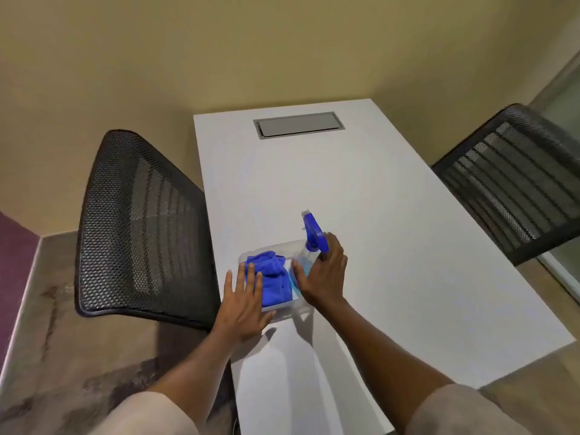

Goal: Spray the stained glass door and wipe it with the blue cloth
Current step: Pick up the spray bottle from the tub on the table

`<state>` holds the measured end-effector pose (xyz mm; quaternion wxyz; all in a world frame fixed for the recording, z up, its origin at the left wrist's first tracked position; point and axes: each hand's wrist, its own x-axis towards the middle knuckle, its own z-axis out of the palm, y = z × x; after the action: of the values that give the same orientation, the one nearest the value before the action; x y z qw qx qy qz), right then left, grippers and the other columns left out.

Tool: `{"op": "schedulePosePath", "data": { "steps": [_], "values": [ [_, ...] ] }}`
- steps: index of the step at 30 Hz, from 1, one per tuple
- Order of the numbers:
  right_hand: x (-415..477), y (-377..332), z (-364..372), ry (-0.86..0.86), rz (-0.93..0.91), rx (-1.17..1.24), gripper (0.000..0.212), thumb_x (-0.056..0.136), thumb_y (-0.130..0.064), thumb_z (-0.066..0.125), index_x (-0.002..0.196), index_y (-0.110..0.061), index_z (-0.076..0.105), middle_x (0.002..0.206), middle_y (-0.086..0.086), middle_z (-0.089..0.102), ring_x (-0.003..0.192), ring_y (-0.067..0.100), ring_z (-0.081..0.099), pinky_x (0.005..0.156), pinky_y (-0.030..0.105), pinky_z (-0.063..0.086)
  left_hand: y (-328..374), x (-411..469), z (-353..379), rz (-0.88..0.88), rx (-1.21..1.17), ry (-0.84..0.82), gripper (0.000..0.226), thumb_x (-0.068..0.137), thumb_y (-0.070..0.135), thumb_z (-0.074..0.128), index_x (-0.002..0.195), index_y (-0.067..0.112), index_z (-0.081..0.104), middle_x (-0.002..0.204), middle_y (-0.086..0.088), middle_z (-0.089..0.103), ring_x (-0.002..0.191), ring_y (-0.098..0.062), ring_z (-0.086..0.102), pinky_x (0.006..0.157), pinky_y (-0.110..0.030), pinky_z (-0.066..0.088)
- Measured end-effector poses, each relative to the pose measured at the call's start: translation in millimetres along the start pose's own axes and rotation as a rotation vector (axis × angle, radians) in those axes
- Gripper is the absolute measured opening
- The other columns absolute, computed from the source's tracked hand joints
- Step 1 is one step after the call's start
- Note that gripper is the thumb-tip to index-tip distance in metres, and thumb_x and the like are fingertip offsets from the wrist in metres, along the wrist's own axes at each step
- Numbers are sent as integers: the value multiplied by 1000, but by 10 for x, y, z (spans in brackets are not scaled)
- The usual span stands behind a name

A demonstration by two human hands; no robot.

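Note:
A clear plastic tub sits on the white table near its left edge. Inside it lies a crumpled blue cloth. A spray bottle with a blue trigger head and pale blue liquid stands in the tub's right side. My right hand is wrapped around the bottle's neck and body. My left hand rests flat with fingers spread on the tub's left rim, fingertips touching the cloth. A strip of glass panel shows at the far right edge.
A black mesh chair stands tight against the table's left side. A second mesh chair is at the right. A grey cable hatch is set in the table's far end. A beige wall runs behind.

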<state>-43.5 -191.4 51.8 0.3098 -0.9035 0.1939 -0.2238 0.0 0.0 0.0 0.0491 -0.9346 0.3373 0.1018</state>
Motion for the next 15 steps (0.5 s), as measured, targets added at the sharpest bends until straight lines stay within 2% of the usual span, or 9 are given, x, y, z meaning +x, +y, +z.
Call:
{"op": "schedulePosePath", "data": {
  "steps": [3, 5, 8, 10, 12, 15],
  "values": [
    [174, -52, 2, -83, 77, 288, 75, 79, -45, 66, 140, -19, 30, 142, 9, 42, 116, 22, 47, 97, 35, 40, -29, 57, 97, 3, -2, -18, 100, 83, 78, 0, 154, 7, -4, 157, -21, -18, 149, -43, -6, 117, -60, -6],
    [278, -53, 6, -155, 127, 461, 76, 80, -34, 69, 141, -14, 29, 137, 9, 48, 112, 23, 55, 95, 35, 48, -32, 71, 186, 4, -28, -23, 99, 83, 80, 1, 151, 9, -18, 151, -18, -32, 148, -40, -17, 118, -56, -10],
    [316, -43, 20, -133, 131, 609, 63, 80, -19, 69, 134, -19, 36, 110, -8, 60, 92, 9, 64, 84, 26, 55, -25, 69, 209, 10, -29, -66, 99, 86, 78, 7, 152, 8, -16, 155, -20, -27, 148, -40, -15, 119, -54, -6],
    [371, -46, 32, -110, 158, 670, 57, 80, -14, 67, 131, -17, 41, 99, -8, 64, 87, 7, 66, 78, 23, 55, -36, 85, 215, 11, -26, -67, 100, 87, 78, 6, 154, 5, -9, 160, -24, -16, 149, -42, -10, 120, -55, -1],
    [397, -69, 29, -97, 170, 687, 52, 81, -13, 65, 128, -17, 45, 89, 3, 66, 78, 16, 65, 73, 26, 56, -38, 96, 193, 11, -24, -76, 101, 85, 76, -1, 154, 3, -1, 161, -27, -6, 150, -43, -3, 120, -55, 5],
    [425, -74, 25, -67, 156, 656, 45, 81, -13, 63, 123, -15, 49, 83, 19, 64, 74, 36, 60, 69, 38, 56, -40, 130, 210, 22, -10, -92, 101, 85, 73, -3, 154, 1, 7, 161, -29, 6, 150, -43, 4, 120, -54, 10]
  ]
}}
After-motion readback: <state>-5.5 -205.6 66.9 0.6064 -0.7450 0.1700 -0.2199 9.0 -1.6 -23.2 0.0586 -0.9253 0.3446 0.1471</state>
